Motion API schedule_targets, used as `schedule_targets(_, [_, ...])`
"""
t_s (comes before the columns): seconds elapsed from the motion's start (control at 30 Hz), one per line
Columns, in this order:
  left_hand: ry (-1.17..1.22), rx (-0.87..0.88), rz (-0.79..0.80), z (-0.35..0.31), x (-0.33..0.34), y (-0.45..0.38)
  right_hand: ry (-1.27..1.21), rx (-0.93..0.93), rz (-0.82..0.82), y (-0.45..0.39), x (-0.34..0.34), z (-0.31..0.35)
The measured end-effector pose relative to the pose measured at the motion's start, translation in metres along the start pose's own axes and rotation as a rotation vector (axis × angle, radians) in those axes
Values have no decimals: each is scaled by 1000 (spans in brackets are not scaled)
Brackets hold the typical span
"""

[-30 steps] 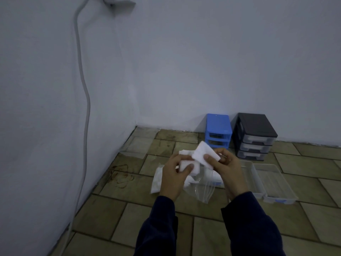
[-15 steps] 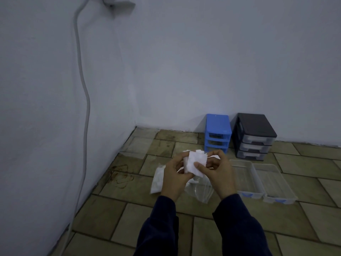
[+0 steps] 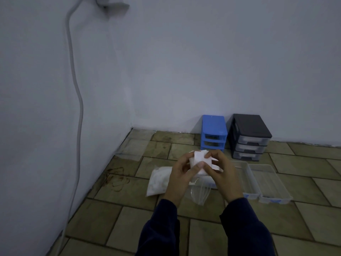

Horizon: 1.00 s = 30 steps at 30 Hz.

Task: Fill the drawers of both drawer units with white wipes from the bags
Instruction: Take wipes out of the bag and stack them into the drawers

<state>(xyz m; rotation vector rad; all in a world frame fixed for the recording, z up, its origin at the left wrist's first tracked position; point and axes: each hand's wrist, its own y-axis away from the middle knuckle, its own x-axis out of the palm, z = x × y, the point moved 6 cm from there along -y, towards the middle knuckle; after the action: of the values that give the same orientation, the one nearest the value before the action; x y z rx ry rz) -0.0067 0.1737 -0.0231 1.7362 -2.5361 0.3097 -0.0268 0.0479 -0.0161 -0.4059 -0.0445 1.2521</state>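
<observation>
Wipes (image 3: 200, 162) sit pinched between both hands, left hand (image 3: 181, 177) and right hand (image 3: 224, 174) each curled in a tight grip. Below the grip hangs a clear bag (image 3: 200, 194); beyond it stand the blue unit (image 3: 214, 133) and black unit (image 3: 249, 136).

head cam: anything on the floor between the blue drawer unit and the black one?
Nothing: in the head view only a narrow strip of bare floor tile separates the blue drawer unit from the black drawer unit; they stand side by side, apart.

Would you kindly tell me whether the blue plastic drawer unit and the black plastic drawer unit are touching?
Apart. The head view shows a strip of wall and floor between the blue plastic drawer unit and the black plastic drawer unit.
</observation>
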Motion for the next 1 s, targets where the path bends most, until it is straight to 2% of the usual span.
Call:
schedule_targets(0.13, [8, -6, -51, 7, 4, -8, -26, 56, 61, -1, -8, -10])
schedule_targets(0.23, [46, -10, -35, 12, 12, -15, -139, 150, 124, 1, -16, -18])
schedule_targets(0.43, [113, -74, 43, 30, 44, -23, -86, 147, 84, 0, -49, -28])
schedule_targets(0.67, [-22, -109, 10, 47, 51, -33, 203, 204, -7, -3, -86, -53])
schedule_targets(0.8, [-64, -70, -10, 46, 52, -35, 542, 290, 115, -8, -95, -82])
schedule_targets(1.0, [-127, -25, -29, 46, 58, -39, 743, 330, 194, -13, -100, -97])
